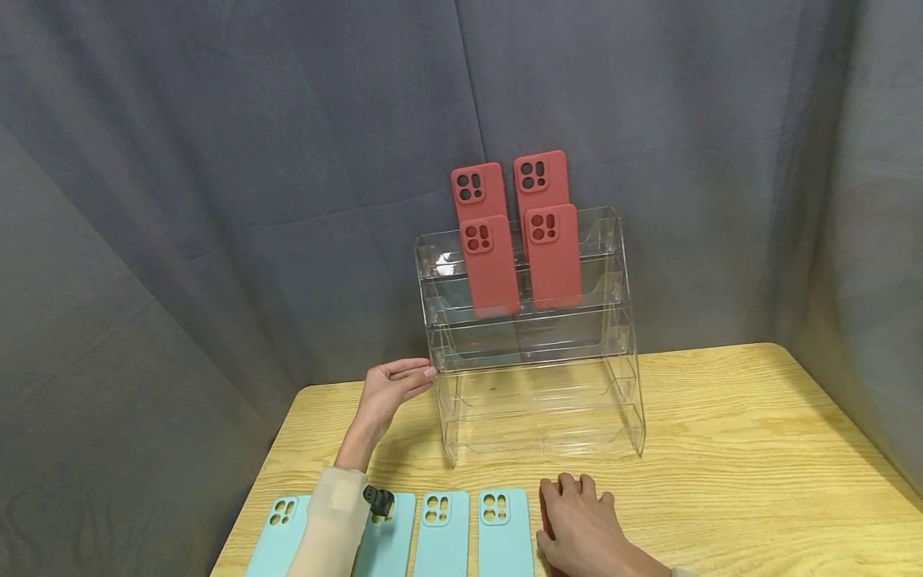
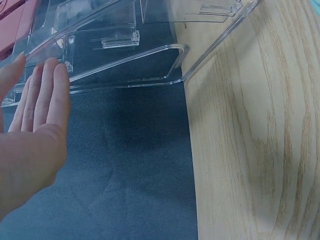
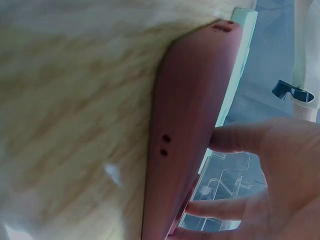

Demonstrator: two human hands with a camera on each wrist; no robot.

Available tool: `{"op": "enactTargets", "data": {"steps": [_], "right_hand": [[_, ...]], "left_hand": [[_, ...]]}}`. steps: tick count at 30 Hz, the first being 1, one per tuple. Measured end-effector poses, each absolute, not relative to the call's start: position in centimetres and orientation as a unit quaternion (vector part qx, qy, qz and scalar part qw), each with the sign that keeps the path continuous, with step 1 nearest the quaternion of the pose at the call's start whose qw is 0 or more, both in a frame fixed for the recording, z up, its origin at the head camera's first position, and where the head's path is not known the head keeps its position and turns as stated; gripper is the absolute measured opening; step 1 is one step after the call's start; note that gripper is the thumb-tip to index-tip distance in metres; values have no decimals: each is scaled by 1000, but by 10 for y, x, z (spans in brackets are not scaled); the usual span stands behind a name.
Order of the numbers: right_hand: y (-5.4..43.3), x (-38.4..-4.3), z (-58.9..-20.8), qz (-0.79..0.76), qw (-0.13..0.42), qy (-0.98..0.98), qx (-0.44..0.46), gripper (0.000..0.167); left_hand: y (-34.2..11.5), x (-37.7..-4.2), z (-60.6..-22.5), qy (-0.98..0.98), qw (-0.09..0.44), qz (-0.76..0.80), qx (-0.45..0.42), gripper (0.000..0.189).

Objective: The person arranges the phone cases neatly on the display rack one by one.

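In the head view, my left hand (image 1: 389, 393) touches the left side of a clear tiered rack (image 1: 530, 362) with its fingertips. Its fingers are straight and close together in the left wrist view, beside the rack's clear edge. My right hand (image 1: 582, 525) lies over a red phone case (image 3: 192, 100) on the table, thumb and fingers at its edges. Most of that case is hidden under the hand in the head view. Red phone cases (image 1: 492, 272) stand in pairs, one before the other, in the rack's upper tiers.
Several light-blue phone cases (image 1: 505, 533) lie in a row along the near part of the wooden table (image 1: 728, 449). The left forearm crosses over that row. A black wrist camera (image 1: 378, 501) sits on the left sleeve. Grey curtains (image 1: 346, 160) hang behind and at both sides.
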State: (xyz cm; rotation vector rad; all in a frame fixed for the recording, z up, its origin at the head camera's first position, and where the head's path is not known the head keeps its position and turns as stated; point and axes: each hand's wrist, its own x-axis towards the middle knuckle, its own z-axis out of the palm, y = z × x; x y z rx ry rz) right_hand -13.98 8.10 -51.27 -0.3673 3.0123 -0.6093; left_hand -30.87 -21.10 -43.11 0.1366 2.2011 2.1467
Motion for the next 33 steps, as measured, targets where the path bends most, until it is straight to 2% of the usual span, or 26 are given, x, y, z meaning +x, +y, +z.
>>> {"op": "enactTargets", "data": {"steps": [5, 8, 20, 28, 33], "right_hand": [[80, -143, -505, -207, 7, 972, -108, 58], [79, -147, -491, -218, -22, 970, -104, 60], [82, -192, -407, -273, -245, 923, -115, 61], [98, -237, -361, -277, -370, 878, -124, 64], [107, -265, -342, -262, -424, 855, -142, 63]], "left_hand": [[-211, -308, -431, 717, 34, 695, 44, 38], [-211, -309, -431, 715, 34, 697, 46, 38], [-210, -307, -429, 716, 30, 696, 45, 37], [-212, -308, -430, 713, 32, 699, 48, 36], [-211, -308, -431, 712, 32, 700, 48, 36]]}}
